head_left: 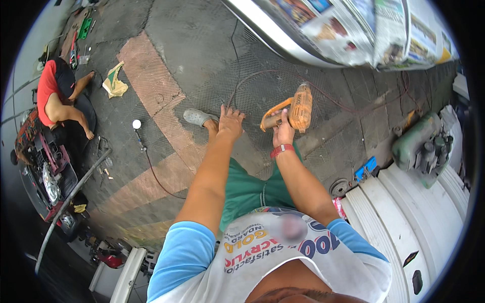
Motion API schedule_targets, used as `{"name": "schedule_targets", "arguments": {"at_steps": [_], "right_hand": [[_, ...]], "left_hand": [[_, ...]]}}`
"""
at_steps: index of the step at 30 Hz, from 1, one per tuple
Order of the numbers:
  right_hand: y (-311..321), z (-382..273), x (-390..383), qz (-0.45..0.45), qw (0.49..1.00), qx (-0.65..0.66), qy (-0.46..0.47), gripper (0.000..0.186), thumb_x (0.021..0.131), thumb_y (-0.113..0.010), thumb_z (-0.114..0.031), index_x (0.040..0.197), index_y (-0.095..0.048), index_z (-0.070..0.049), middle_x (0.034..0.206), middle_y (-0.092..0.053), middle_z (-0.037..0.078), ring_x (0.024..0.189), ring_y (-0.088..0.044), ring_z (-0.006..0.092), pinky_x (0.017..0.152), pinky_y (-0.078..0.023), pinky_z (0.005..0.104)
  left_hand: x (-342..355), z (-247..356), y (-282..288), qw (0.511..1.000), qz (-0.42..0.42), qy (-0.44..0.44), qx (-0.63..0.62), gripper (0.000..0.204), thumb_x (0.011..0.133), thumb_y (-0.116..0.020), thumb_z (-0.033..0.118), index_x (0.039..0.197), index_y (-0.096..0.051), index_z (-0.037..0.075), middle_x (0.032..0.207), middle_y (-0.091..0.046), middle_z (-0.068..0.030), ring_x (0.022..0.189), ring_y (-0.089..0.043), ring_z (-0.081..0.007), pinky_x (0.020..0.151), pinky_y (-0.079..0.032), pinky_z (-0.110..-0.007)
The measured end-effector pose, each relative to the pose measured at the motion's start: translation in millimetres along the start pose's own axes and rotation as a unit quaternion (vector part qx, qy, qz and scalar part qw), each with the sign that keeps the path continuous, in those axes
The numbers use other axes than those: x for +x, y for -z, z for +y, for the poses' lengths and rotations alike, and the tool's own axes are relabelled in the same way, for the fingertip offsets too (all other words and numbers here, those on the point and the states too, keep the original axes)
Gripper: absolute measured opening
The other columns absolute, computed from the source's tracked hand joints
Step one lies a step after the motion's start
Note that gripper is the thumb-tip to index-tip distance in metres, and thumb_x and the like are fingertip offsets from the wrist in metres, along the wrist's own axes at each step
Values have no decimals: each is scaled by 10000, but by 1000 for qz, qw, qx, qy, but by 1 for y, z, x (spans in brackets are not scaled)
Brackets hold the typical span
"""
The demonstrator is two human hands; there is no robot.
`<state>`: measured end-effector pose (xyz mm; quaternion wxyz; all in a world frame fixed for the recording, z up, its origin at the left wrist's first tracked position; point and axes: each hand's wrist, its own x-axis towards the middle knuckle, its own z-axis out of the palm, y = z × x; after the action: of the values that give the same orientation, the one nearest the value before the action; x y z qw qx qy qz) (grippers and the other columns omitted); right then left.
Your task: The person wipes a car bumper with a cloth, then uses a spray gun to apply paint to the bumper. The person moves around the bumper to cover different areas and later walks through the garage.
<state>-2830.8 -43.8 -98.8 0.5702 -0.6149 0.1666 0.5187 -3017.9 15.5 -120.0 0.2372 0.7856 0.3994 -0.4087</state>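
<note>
My right hand (284,126), with a red band at its wrist, grips the handle of an orange power tool (301,106) with a thick body and a nozzle pointing away from me. My left hand (231,120) is open with fingers apart, a little left of the tool, over the floor and a thin dark cord. A grey clog (197,117) is on my foot just left of that hand. A reddish hose (345,107) curves across the floor beyond both hands.
A newspaper-covered car (343,28) fills the back right. A green compressor (417,139) and white panels (414,217) are at right. A person in red (48,98) crouches at left beside car parts and a pipe (76,194). A round gauge (136,124) and yellow cloth (116,81) lie nearby.
</note>
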Motion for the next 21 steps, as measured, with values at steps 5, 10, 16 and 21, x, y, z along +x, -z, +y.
{"name": "schedule_targets", "arguments": {"at_steps": [5,10,16,21], "right_hand": [[-99,50,-25,-29,998,-51,21,320,1074,-665,-260,1299,-549,-64,1113,-664,56,1065,-670,208,1022,-522,437],[-199,100,-61,-76,994,-76,18,451,1062,-683,-272,1417,-495,-65,1157,-680,91,1114,-689,245,1034,-526,457],[-309,135,-110,-135,988,-67,21,449,1054,-692,-312,1394,-509,-86,1162,-668,108,1100,-693,277,1030,-528,482],[-373,131,-130,-95,994,23,48,506,1077,-654,-312,1454,-460,-35,1087,-659,115,1047,-683,274,1007,-549,456]], "left_hand": [[-35,-94,-7,996,30,39,-78,684,1017,-636,470,1608,-427,197,1659,-423,-34,1557,-343,-293,1313,-84,-608],[-82,-216,-3,981,40,47,-185,622,1030,-632,388,1590,-467,173,1632,-457,-26,1550,-358,-278,1318,-81,-589],[-126,-341,3,978,91,72,-172,568,1020,-652,321,1558,-503,211,1610,-488,-23,1555,-361,-271,1323,-91,-574],[-143,-415,30,979,135,63,-138,543,1017,-664,341,1520,-516,198,1636,-463,-38,1552,-359,-304,1311,-136,-587]]}}
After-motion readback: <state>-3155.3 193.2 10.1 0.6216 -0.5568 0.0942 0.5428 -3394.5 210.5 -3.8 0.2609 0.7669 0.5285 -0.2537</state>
